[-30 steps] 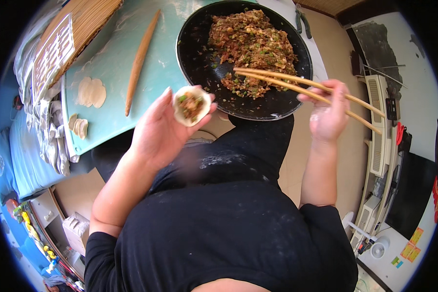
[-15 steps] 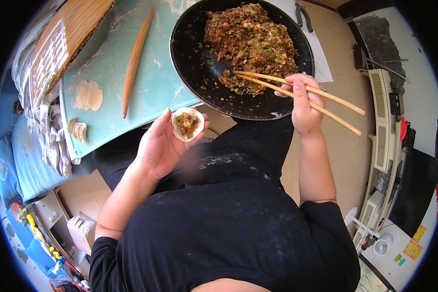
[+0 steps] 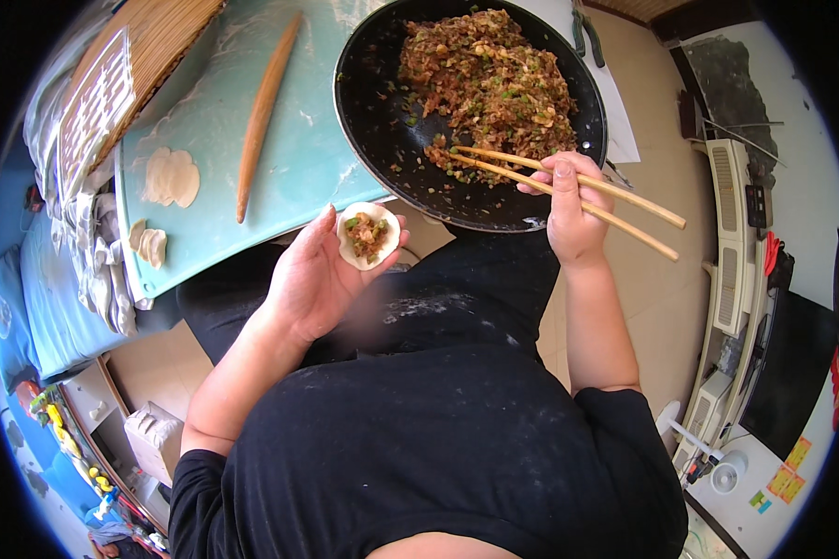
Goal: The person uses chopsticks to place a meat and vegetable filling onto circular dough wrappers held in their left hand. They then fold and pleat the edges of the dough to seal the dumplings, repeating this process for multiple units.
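In my left hand (image 3: 319, 270) lies a round white dumpling wrapper (image 3: 349, 255), held on the fingers with the thumb at its edge. A small heap of chopped filling (image 3: 368, 235) sits in its middle. My right hand (image 3: 576, 210) grips a pair of wooden chopsticks (image 3: 615, 191). Their tips touch loose filling near the front of a black pan (image 3: 368, 121). A large mound of brown filling with green bits (image 3: 489, 79) covers the pan's far right part.
Left of the pan, a floured green board (image 3: 205, 214) carries a tapered rolling pin (image 3: 268, 116), a stack of wrappers (image 3: 171, 177) and several smaller dough pieces (image 3: 147, 244). A woven mat (image 3: 163, 56) and a striped cloth (image 3: 98, 270) lie at the far left.
My left hand with the filled wrapper has shifted slightly right. My right hand has moved a little left and down, and the chopstick tips have dipped in the loose filling.
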Demonstrator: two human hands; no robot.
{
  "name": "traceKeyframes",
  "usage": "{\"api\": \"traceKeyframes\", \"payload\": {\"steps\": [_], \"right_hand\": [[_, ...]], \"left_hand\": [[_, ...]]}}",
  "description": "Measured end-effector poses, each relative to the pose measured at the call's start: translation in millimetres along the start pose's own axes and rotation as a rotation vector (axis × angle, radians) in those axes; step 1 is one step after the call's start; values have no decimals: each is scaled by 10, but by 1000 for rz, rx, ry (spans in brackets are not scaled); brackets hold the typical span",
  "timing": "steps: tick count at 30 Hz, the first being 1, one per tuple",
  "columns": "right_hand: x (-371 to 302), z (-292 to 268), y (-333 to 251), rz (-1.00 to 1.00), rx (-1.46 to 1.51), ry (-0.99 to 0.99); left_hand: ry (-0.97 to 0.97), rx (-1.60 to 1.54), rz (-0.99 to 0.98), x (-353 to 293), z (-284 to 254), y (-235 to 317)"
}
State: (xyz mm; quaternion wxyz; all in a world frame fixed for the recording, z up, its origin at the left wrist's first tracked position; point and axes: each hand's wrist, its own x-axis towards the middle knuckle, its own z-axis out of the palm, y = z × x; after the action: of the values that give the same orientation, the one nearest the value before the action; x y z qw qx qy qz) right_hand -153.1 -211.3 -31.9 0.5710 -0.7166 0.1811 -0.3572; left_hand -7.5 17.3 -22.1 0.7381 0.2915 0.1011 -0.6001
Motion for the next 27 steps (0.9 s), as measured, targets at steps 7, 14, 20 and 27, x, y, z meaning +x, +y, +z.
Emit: {"api": "traceKeyframes", "payload": {"steps": [7, 14, 20, 27], "right_hand": [[-41, -87, -345, -104, 168, 41], [-120, 49, -682, -103, 393, -199], [-104, -14, -723, -132, 432, -238], [-42, -9, -656, -5, 532, -165]], "left_hand": [[-79, -80, 54, -55, 33, 31], [-169, -97, 52, -72, 152, 76], [-223, -94, 38, -112, 173, 113], [-240, -111, 8, -155, 213, 107]]}}
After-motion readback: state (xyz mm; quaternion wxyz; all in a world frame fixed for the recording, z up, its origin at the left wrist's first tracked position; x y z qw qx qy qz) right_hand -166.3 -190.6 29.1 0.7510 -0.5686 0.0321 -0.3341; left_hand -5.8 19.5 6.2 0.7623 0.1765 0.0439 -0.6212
